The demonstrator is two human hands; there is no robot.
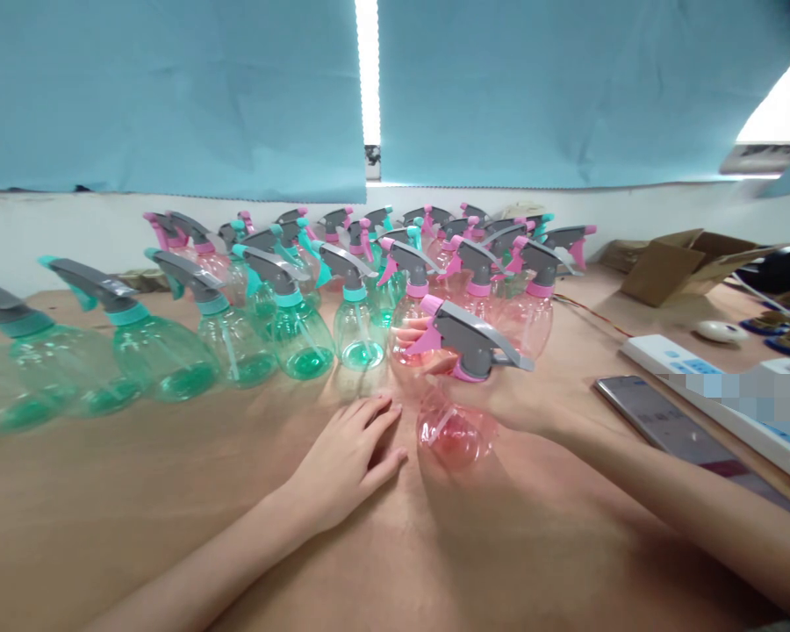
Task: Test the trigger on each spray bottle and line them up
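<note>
In the head view, your left hand (346, 456) lies empty at seven o'clock, fingers loosely spread; your right hand (508, 405) is partly hidden behind the pink spray bottle (457, 430) at five o'clock, its grip impossible to tell. You seem mid-handling, so next calls for steadying that bottle, clear of the standing bottles (301, 338) toward nine.

Glare whitens the curtain gap (369, 79), soft shadows cross the table (171, 465), and edges stretch
</note>
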